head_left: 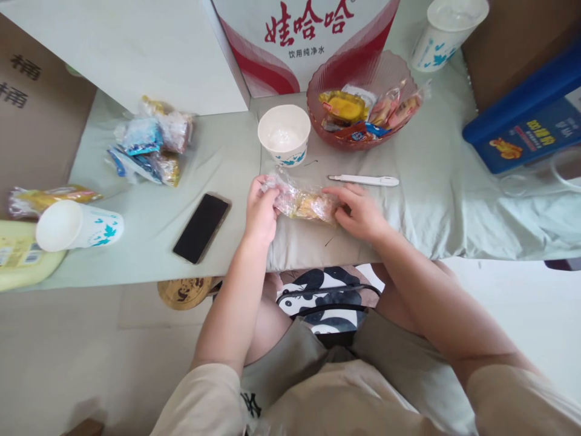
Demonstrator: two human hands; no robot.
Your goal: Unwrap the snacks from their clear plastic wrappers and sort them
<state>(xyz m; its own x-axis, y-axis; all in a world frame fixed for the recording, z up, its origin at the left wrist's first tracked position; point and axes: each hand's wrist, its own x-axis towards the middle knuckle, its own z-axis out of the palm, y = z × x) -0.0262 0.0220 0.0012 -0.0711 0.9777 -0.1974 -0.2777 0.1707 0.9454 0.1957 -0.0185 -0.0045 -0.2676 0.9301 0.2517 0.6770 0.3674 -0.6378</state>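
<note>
A clear plastic snack packet (313, 204) with yellowish food inside lies level in front of me at the table's near side. My left hand (263, 212) is closed on the crinkled left end of its wrapper. At the packet's right end, my right hand (361, 212) has its fingers bent round the edge, the index finger on top. Just beyond my right hand rests a white utility knife (364, 180). A white paper cup (284, 136) with a leaf print stands behind the packet.
A pink ribbed bowl (363, 136) of wrapped snacks stands against a red-and-white box (308, 36). To the left are a black phone (202, 228), a pile of snack packets (147, 142) and a tipped paper cup (79, 226). A blue package (521, 133) stands right.
</note>
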